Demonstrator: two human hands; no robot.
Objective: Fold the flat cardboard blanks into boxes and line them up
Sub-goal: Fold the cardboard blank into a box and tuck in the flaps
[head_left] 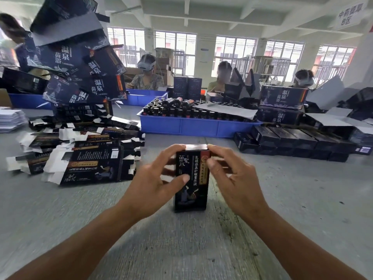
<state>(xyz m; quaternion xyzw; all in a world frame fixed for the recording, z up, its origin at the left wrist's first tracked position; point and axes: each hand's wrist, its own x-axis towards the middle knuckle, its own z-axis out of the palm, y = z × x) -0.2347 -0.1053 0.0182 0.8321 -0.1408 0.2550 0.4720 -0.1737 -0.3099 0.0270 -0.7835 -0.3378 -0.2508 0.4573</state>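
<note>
A dark printed box (191, 190) stands upright on the grey table in front of me, folded into shape. My left hand (155, 178) grips its left side, thumb on the front face and fingers over the top edge. My right hand (232, 178) holds the right side, fingertips on the top flap (196, 147). A heap of flat dark blanks (80, 154) lies to the left. A row of finished boxes (292, 142) lies lined up at the right.
A blue tray (191, 126) full of dark bottles sits behind the box. Larger dark cartons (80, 67) tower at the upper left, more (282, 102) at the right. Three people sit at the far side. White sheets (10, 120) are stacked at the left edge.
</note>
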